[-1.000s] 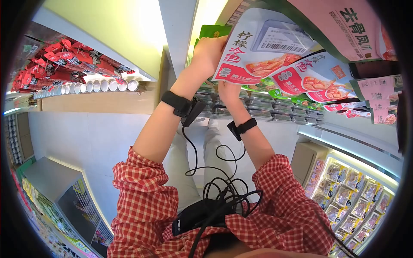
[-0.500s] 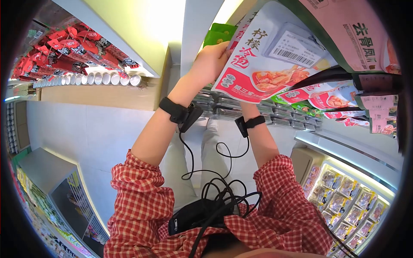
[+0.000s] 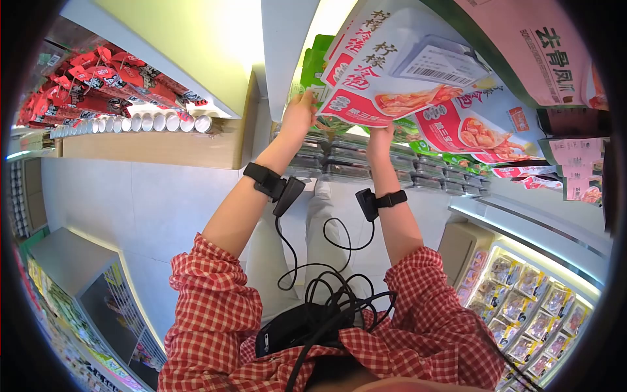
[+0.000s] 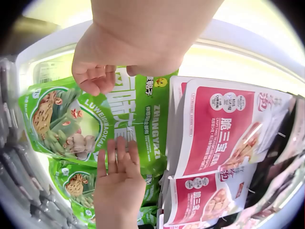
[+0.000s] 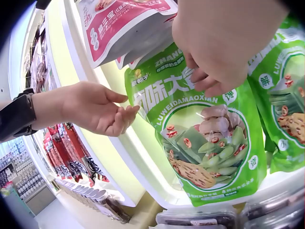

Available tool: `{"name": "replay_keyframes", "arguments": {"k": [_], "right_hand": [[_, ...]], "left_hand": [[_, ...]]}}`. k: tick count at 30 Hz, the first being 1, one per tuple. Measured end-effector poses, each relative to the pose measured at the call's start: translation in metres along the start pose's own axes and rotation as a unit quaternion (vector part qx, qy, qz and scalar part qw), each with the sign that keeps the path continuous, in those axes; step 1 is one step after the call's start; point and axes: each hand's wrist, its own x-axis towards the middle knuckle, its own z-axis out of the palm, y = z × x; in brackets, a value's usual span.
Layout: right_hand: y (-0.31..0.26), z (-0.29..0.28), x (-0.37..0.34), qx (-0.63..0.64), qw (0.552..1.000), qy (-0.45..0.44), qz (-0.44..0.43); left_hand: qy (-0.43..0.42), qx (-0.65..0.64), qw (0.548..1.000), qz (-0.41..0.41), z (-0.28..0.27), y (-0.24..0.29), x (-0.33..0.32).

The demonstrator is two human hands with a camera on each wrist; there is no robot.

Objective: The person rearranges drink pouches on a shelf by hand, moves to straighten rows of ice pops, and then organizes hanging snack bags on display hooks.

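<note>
A green snack pouch [image 5: 209,143] with pictured vegetables hangs at the front of its row, upright in the right wrist view. My left hand [image 5: 102,109] is at its side edge, fingers loosely bent and fingertips right at the edge. On the pouch's printed front lie the fingers of my right hand [image 4: 119,176], nearly straight in the left wrist view. Seen from the head, the left hand [image 3: 300,117] is beside the green pouches, while the right hand [image 3: 381,140] has its fingertips hidden under a white-and-red pouch [image 3: 392,85].
Pink pouches [image 3: 496,46] hang to the right of the white-and-red ones. Stacked clear-lidded trays [image 3: 353,157] are below the green pouches. Red packets [image 3: 124,78] hang at the left above a row of cans [image 3: 157,122]. A black cable [image 3: 346,287] loops before my body.
My left hand has come down from the edge of the white-and-red pouches to the green pouch. The white-and-red pouches have swung, and more of the right hand shows below them.
</note>
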Motion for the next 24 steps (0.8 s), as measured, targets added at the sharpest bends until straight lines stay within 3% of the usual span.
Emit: {"name": "replay_keyframes", "arguments": {"k": [2,5,9,11,13,14,15,18,20,22,24], "right_hand": [[0.001,0.0,-0.004,-0.048,0.998,0.024,0.026],[-0.016,0.003,-0.023,-0.033,0.994,-0.04,0.094],[-0.058,0.006,-0.061,-0.133,0.963,-0.158,0.173],[-0.087,-0.005,-0.088,-0.224,0.935,-0.239,0.134],[-0.109,-0.03,-0.113,-0.382,0.869,-0.294,0.108],[-0.15,-0.024,-0.132,-0.483,0.816,-0.304,0.09],[-0.148,-0.046,-0.137,-0.529,0.787,-0.317,0.025],[-0.252,-0.024,-0.188,-0.617,0.749,-0.236,0.044],[-0.312,-0.005,-0.213,-0.601,0.774,-0.199,0.003],[-0.387,0.032,-0.241,-0.493,0.847,-0.19,-0.062],[-0.422,0.063,-0.244,-0.422,0.84,-0.237,-0.247]], "left_hand": [[-0.043,0.001,0.995,-0.092,-0.012,-0.012,-0.006],[-0.168,0.086,0.976,-0.11,-0.031,-0.016,-0.022],[-0.191,0.192,0.962,-0.039,-0.089,0.039,-0.069],[-0.181,0.225,0.957,0.004,-0.127,0.067,-0.1],[-0.163,0.21,0.964,0.016,-0.172,0.095,-0.138],[-0.137,0.235,0.962,0.017,-0.194,0.114,-0.16],[-0.108,0.25,0.962,0.023,-0.219,0.126,-0.177],[-0.064,0.198,0.974,0.087,-0.272,0.187,-0.248],[-0.066,0.144,0.975,0.157,-0.282,0.231,-0.297],[-0.095,0.085,0.96,0.251,-0.268,0.282,-0.34],[-0.177,0.061,0.903,0.386,-0.251,0.338,-0.373]]}}
